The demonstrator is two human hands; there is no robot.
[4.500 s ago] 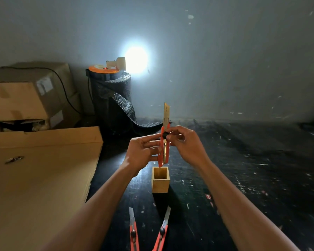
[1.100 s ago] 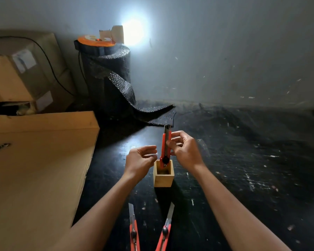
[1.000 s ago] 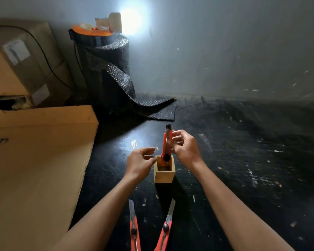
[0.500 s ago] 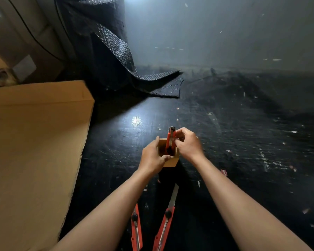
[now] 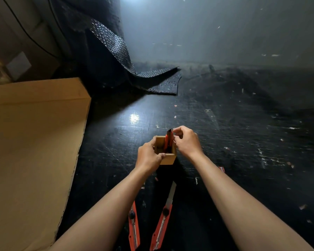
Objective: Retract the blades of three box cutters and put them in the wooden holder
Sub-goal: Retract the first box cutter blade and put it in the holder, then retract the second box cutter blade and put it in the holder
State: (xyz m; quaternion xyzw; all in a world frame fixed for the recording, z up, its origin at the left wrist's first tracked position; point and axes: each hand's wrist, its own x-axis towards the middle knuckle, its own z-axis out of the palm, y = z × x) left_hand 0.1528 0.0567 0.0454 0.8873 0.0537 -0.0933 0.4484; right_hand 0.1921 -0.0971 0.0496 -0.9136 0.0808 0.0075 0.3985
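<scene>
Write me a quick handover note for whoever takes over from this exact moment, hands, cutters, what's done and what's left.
Left hand grips the wooden holder, steadying it.
Right hand is at the top of the first box cutter, which stands in the holder; whether it grips or has let go is unclear.
Done: one cutter in.
Left: the right floor cutter has its blade out; the left floor cutter is partly under the forearm. Retract both, then put them in the holder.

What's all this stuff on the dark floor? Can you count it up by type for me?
Box cutters: 3, one standing in the holder, two lying on the floor
Wooden holder: 1
Cardboard sheet: 1
Bubble wrap roll: 1
Total: 6
</scene>
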